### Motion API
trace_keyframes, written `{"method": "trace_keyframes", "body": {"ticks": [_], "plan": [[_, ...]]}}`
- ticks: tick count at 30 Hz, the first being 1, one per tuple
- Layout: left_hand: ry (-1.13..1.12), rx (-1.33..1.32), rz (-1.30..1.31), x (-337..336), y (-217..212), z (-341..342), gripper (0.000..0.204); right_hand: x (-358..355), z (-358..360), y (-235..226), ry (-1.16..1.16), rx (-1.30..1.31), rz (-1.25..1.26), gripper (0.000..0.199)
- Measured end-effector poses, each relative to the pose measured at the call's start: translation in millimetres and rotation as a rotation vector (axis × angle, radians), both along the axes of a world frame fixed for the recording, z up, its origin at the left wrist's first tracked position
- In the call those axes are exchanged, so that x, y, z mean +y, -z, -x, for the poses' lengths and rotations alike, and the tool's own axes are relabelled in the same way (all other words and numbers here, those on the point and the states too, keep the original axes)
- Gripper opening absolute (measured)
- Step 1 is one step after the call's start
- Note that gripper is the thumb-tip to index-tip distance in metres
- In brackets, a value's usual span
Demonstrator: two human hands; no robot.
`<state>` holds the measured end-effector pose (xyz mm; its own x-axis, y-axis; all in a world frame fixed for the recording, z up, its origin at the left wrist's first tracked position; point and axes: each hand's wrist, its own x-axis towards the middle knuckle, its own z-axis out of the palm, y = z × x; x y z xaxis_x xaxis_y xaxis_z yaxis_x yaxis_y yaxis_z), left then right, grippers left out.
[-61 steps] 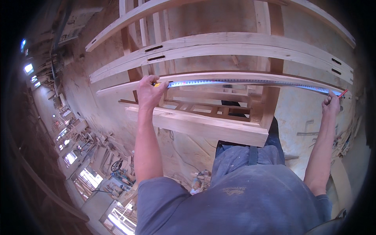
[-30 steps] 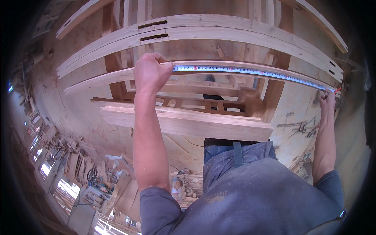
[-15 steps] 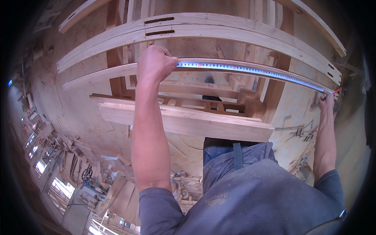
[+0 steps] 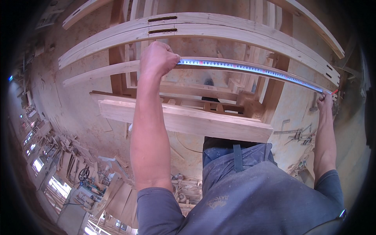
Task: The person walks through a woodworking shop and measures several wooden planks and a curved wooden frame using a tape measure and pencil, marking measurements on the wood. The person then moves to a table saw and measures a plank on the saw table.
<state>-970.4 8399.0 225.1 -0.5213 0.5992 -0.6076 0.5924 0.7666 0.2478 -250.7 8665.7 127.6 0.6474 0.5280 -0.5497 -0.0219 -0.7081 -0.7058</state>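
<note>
A tape measure (image 4: 243, 67) is stretched along a narrow wooden rail (image 4: 98, 74), its marked blade running from one hand to the other. My left hand (image 4: 159, 58) is closed around the tape at the left; its fingers hide whatever part lies inside. Far to the right, my right hand (image 4: 324, 101) is closed at the other end of the blade. A thin red-tipped stick (image 4: 335, 92), perhaps a pencil, sticks out by that hand. Beyond the rail lie two pale beams (image 4: 219, 25) side by side, with dark slots cut near both ends.
Nearer my body, a thick plank (image 4: 219, 127) lies across a wooden frame (image 4: 250, 102). More timbers (image 4: 319, 29) stretch across the far side. Clamps (image 4: 299, 133) lie on the floor at right. Tools and scrap wood (image 4: 92, 184) crowd the lower left.
The view has shifted slightly, and the beams and my left hand sit a little further right in it. Both hands keep their hold, with the tape still stretched along the rail.
</note>
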Motion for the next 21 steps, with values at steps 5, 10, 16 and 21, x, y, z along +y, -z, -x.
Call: {"method": "trace_keyframes", "body": {"ticks": [5, 10, 16, 21], "plan": [[-0.003, -0.003, 0.027, 2.7, -4.0, -0.7, 0.027, -2.2, 12.2, -5.9, -0.009, 0.014, 0.003, 0.019], [-0.006, -0.009, 0.042, 3.9, -9.7, -1.9, 0.027, 1.3, 1.1, 0.2, -0.018, 0.008, -0.004, 0.016], [-0.035, -0.028, 0.049, 3.2, -7.0, -0.9, 0.028, 1.2, 2.9, 0.4, -0.033, -0.006, -0.006, 0.013], [-0.031, -0.025, 0.038, 3.5, -7.4, -1.4, 0.028, -1.1, 4.9, -2.2, -0.039, 0.015, -0.009, 0.016]]}}
